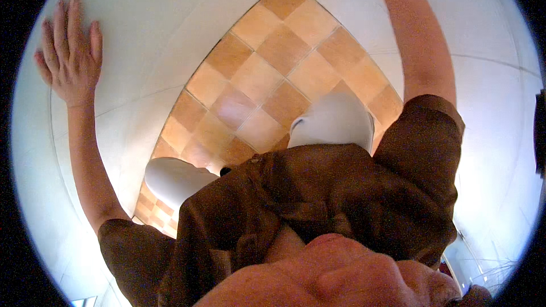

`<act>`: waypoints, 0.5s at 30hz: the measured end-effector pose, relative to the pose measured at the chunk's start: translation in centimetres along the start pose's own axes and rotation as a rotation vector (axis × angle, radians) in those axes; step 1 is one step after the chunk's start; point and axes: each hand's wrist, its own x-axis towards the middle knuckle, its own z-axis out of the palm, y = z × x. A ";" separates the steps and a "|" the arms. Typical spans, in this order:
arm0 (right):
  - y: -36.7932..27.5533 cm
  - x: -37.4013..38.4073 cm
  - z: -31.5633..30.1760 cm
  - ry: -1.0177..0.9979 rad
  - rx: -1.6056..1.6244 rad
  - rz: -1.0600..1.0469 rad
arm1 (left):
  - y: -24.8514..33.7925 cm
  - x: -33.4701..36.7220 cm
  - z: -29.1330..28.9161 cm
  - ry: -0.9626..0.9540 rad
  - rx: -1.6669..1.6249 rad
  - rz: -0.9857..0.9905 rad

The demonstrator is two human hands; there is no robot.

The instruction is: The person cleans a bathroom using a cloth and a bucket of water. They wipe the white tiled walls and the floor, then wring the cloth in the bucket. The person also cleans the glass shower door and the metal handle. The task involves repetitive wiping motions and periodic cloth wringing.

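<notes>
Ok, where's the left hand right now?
In the head view, the left hand is at the upper left, fingers spread over the pale wall, left of the checkered floor.

Person is wearing a dark brown shirt (324, 182); the cloth is creasing across the front and opening at the neck. Short sleeves (424, 142) are ending on the arms, leaving both forearms (85, 153) bare. Pale, whitish trousers (335, 122) are rounding smoothly over the legs. Left hand (74, 71) is showing bare to the fingertips.

indoors; checkered floor (263, 94), pale walls (156, 34)
</notes>
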 end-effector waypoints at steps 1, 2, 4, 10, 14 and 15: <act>-1.9 -1.3 2.2 -0.070 0.037 -0.002 | 0.0 -0.1 0.6 0.065 -0.112 -0.011; -3.7 -2.7 4.2 -0.137 0.073 -0.009 | -0.3 -0.2 1.2 0.078 -0.197 -0.055; -7.0 -6.9 7.5 -0.296 0.141 -0.052 | -0.6 -0.5 1.9 0.088 -0.173 -0.034; -12.9 -22.2 11.4 -0.772 0.269 -0.267 | -0.9 -1.0 2.6 0.074 -0.167 -0.029; -9.8 -33.0 5.2 -0.729 0.298 -0.236 | -0.7 -0.9 2.7 0.118 -0.165 -0.016; -8.2 -35.8 2.2 -0.863 0.355 -0.175 | -0.7 -0.9 2.6 0.069 -0.134 -0.014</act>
